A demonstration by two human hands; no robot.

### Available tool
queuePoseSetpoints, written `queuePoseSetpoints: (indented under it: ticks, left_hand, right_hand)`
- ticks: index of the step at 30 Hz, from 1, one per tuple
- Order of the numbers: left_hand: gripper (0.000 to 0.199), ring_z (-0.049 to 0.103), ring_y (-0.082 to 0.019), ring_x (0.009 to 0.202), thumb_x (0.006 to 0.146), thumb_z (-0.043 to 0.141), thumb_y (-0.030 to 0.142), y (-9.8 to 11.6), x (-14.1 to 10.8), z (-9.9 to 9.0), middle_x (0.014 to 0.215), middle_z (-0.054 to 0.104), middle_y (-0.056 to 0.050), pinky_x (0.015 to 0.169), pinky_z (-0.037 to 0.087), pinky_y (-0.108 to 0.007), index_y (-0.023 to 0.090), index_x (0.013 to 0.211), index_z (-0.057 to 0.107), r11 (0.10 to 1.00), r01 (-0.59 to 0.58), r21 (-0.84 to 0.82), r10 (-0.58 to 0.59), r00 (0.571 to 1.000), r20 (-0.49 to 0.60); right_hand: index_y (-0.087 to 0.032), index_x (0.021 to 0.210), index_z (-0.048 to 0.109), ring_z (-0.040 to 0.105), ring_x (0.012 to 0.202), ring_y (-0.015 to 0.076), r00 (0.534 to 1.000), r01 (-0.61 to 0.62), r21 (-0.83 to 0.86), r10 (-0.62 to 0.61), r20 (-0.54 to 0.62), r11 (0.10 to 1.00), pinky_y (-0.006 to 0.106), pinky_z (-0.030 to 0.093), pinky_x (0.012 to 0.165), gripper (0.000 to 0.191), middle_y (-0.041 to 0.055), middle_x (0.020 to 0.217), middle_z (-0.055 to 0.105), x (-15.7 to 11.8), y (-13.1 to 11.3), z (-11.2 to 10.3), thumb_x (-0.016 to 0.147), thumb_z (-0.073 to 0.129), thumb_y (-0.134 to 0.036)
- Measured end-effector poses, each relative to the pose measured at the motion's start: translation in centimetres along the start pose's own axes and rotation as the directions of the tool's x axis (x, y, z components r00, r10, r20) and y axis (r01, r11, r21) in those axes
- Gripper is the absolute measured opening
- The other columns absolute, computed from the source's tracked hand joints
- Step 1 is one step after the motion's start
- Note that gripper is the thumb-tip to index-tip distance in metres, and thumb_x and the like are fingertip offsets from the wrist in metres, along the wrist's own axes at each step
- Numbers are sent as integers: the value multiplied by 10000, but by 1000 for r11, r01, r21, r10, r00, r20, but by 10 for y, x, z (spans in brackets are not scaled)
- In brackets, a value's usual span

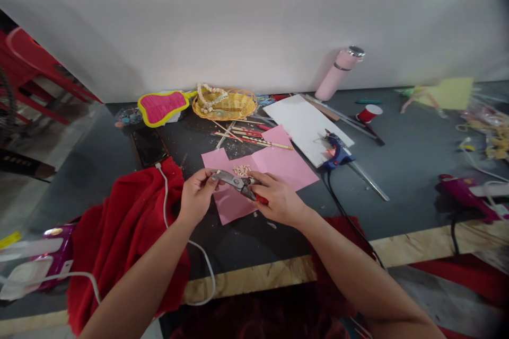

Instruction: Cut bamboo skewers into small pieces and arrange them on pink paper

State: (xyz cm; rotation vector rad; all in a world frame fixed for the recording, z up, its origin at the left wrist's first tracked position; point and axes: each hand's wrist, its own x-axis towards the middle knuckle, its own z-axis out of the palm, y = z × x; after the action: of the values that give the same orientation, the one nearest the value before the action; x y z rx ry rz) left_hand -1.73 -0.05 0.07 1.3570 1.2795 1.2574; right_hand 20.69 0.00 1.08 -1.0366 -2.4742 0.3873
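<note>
A pair of pruning shears [235,181] with red on the handle lies in my right hand [276,197], whose fingers are wrapped round the handles. My left hand [199,193] is at the jaws, its thumb and fingers pinched on a small pale piece [217,172] that is hard to make out. Just behind the shears, a little heap of pale cut pieces [242,170] rests on pink paper [284,164]. Several red and pale sticks [254,136] lie beyond the paper.
A wicker basket [234,105] and pink bottle [336,74] stand at the back. The blue glue gun [338,152] lies right of the paper, by white board [304,122]. To the left are a phone [149,146], red cloth [131,222] and white cable [166,198].
</note>
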Motion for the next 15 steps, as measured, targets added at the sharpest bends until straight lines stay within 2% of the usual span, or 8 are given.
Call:
queuePoseSetpoints:
  ticks: [3,8,12,15]
  left_hand:
    - [139,504,-117,617,826,556,274,0,0,0,664,584,-2,607,394,-227,163,769,617,1000,-2,-6,2,1000,-3]
    - [150,503,-114,611,829,551,273,0,0,0,664,592,-4,604,397,-221,159,756,616,1000,-14,-21,14,1000,-8]
    - [152,512,-116,606,824,557,284,2,0,1,660,588,-4,587,406,-216,157,766,618,1000,2,-9,-2,1000,3]
    - [157,518,-119,599,816,564,293,3,-1,2,640,573,1,584,412,-218,156,760,619,1000,10,0,-10,1000,7]
  right_hand:
    - [-179,894,573,559,1062,246,1000,-16,37,17,-23,999,394,464,893,165,132,1254,535,0,0,2,739,587,-124]
    - [-157,1223,389,585,1028,245,989,-104,145,117,-88,984,385,491,856,532,141,1151,583,-1,1,7,738,608,-162]
    - [-152,1356,281,532,1102,273,996,-89,40,90,-27,995,429,453,908,687,159,1255,524,-1,-1,5,733,572,-147]
    - [-173,1355,323,554,1042,267,992,-123,-31,124,34,992,420,459,877,678,129,1169,572,0,-4,0,724,573,-173]
